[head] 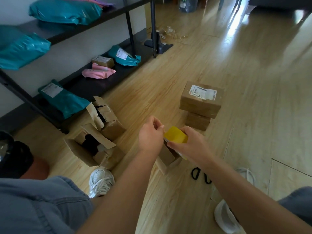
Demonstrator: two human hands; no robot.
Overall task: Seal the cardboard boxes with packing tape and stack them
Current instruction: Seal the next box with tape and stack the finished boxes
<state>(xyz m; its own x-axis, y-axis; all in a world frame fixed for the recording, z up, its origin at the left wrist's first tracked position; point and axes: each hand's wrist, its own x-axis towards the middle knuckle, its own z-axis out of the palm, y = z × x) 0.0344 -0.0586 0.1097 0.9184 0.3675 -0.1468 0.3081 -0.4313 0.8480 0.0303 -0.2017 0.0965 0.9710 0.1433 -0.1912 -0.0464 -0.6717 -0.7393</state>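
Two torn boxes (94, 146) are lying open by the left edge of the floor (253, 119), two sealed boxes (200, 103) are standing stacked mid-floor — a small box (166, 155) is awaiting tape, right hand (191, 143) gripping the yellow roll (176, 135), left hand (149, 137) pinching at its edge.

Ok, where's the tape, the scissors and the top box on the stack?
tape (176, 135): head view, on the yellow roll's outer face.
scissors (192, 173): head view, on the left black handle loop.
top box (199, 103): head view, on its lid, below the label.
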